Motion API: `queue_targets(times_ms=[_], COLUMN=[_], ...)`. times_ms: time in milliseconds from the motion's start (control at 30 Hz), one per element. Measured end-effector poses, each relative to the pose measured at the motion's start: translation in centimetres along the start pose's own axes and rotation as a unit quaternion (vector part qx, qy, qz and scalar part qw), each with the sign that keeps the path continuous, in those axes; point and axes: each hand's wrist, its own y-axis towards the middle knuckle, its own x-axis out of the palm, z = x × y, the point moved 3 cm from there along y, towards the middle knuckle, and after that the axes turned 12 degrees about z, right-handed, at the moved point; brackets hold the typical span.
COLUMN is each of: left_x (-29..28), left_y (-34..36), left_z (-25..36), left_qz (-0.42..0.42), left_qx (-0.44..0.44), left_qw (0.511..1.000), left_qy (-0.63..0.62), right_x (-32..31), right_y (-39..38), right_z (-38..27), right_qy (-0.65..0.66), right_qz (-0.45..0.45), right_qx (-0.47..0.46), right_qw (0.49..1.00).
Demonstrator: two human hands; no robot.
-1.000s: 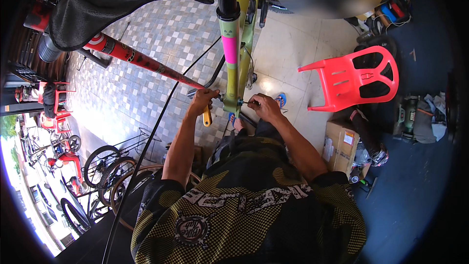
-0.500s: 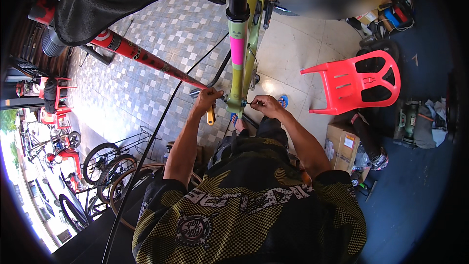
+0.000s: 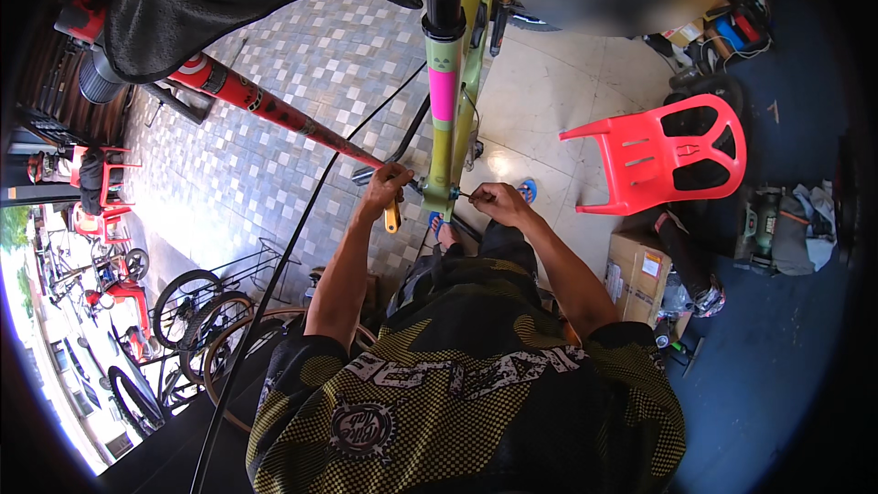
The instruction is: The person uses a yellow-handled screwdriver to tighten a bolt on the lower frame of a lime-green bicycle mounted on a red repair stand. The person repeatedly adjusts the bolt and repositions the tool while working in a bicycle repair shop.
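Observation:
Ahead of me a yellow-green bicycle frame (image 3: pixel 441 151) with a pink band hangs from a black seatpost (image 3: pixel 443 9). Its lower end has a small blue round part (image 3: pixel 455 193) on the right side. My left hand (image 3: pixel 389 186) is closed at the left of that end, and a yellow-orange handled tool (image 3: pixel 392 218) sticks out below its fingers. My right hand (image 3: pixel 498 203) pinches a thin dark rod-like tool (image 3: pixel 467 196), its tip at or close to the blue part. Fingers hide most of both tools.
A red repair-stand tube (image 3: pixel 265 105) slants in from upper left, beneath a dark cloth (image 3: pixel 247 0). To the right are a red plastic chair (image 3: pixel 663 155) and a cardboard box (image 3: pixel 637 274). Several bicycles (image 3: pixel 197 311) stand at lower left. A black cable (image 3: pixel 311 192) crosses diagonally.
My right hand and its thin tool have shifted slightly, with the tool turned a little at the blue part. The left hand stays nearly in place; the view has moved slightly.

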Motion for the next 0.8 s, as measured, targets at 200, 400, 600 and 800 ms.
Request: queue_targets(times_ms=[200,400,600,800], left_x=[-0.7,-0.2,-0.6,-0.9], left_y=[-0.2,-1.3,-0.8,0.9], left_z=[-3.3,-4.3,-3.7,-5.1], left_qz=[0.012,-0.059,-0.066,-0.09], left_qx=[-0.077,-0.262,-0.353,-0.339], left_qw=[0.994,0.942,0.914,0.922], left_qy=[-0.079,-0.202,-0.187,-0.166], right_x=[-0.4,-0.8,-1.1,-4.0], right_y=[-0.6,-0.6,-0.6,-1.9], right_z=[-1.4,-0.6,-0.3,1.8], right_qy=[-0.032,-0.052,-0.12,-0.164], right_qz=[0.012,0.019,-0.001,0.047], right_qx=[-0.07,-0.055,-0.061,-0.085], right_qw=[0.997,0.997,0.991,0.982])
